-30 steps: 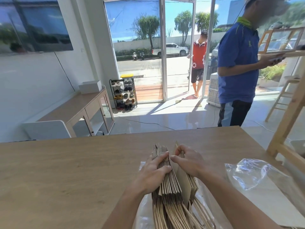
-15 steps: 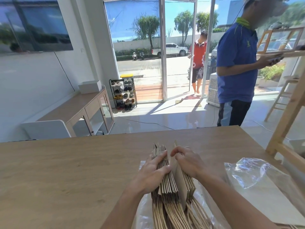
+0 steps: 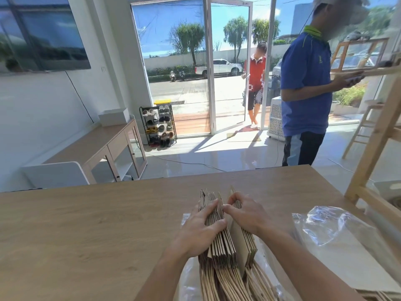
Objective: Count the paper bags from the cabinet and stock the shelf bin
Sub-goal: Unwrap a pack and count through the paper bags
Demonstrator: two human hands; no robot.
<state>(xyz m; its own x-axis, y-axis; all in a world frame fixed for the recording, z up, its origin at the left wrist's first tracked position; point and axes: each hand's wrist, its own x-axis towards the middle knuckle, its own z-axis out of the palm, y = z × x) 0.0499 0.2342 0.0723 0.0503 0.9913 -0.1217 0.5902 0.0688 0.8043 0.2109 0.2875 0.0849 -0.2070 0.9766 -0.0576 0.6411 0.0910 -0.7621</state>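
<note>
A thick stack of brown paper bags [image 3: 225, 250] stands on edge on the wooden table [image 3: 86, 231], their twisted handles pointing toward me. My left hand [image 3: 198, 229] presses on the left part of the stack, fingers spread over the bag edges. My right hand [image 3: 245, 213] rests on the right part, its fingertips pinching one bag's top edge and parting it from the rest. A gap shows between the two groups of bags.
Clear plastic wrap [image 3: 325, 227] lies on the table at right and under the bags. A wooden shelf frame [image 3: 373, 137] stands at the table's right edge. A person in a blue shirt [image 3: 306, 88] stands beyond the table. A low cabinet [image 3: 104, 148] is at left.
My right fingers have flipped further through the stack, moving bags leftward toward my left hand; the gap between the groups has shifted. Both hands stay on the stack.
</note>
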